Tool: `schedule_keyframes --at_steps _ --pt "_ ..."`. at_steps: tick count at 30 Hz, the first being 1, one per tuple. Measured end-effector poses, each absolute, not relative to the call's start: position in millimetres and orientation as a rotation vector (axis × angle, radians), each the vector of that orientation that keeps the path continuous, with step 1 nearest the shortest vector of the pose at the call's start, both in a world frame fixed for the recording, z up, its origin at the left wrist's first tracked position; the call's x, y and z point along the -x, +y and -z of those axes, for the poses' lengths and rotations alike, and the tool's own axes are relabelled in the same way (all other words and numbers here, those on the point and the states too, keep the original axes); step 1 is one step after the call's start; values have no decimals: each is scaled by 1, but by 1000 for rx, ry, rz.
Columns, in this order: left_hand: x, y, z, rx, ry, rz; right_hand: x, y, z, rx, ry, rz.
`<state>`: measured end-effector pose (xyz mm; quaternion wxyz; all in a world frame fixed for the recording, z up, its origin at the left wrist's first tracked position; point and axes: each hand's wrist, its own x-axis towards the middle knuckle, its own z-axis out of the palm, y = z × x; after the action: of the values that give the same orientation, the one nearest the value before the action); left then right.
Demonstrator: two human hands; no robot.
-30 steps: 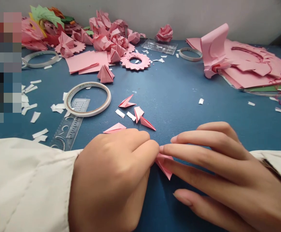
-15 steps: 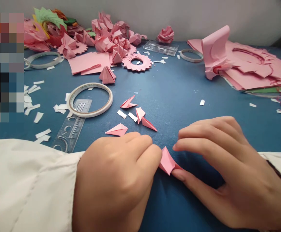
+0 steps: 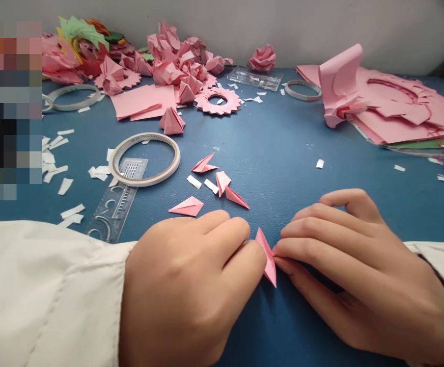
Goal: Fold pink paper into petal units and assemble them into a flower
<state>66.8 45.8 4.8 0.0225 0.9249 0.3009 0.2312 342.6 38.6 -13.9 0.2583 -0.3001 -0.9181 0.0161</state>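
A small folded pink paper piece (image 3: 270,262) is held between my two hands, low over the blue table. My left hand (image 3: 191,280) is closed around its left side, its fingertips hidden behind the knuckles. My right hand (image 3: 344,265) pinches the piece's right corner between thumb and index finger. Just beyond my left hand lie several other small folded pink pieces: a kite-shaped one (image 3: 187,205), a forked one (image 3: 205,163) and a narrow one (image 3: 237,198). Two white paper strips (image 3: 211,186) rest among them.
A roll of double-sided tape (image 3: 176,163) lies over a clear plastic ruler (image 3: 117,209). Behind are a pink paper ring (image 3: 220,102), heaped pink folded paper (image 3: 172,66) and a large pink paper stack (image 3: 409,112). White scraps (image 3: 66,186) are scattered at left.
My right index finger has come down to meet the thumb on the pink piece. The piece has turned and looks narrower. My left hand has shifted slightly right.
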Motion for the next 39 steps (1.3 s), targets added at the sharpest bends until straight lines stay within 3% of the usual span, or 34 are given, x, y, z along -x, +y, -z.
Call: schedule_keyframes --at_steps 20,39 --pt "-61 52 -5 -2687 841 -686 -345 46 9 743 -2514 -245" --pt "-64 53 -6 -2687 819 -695 -347 37 11 748 -2502 -194"
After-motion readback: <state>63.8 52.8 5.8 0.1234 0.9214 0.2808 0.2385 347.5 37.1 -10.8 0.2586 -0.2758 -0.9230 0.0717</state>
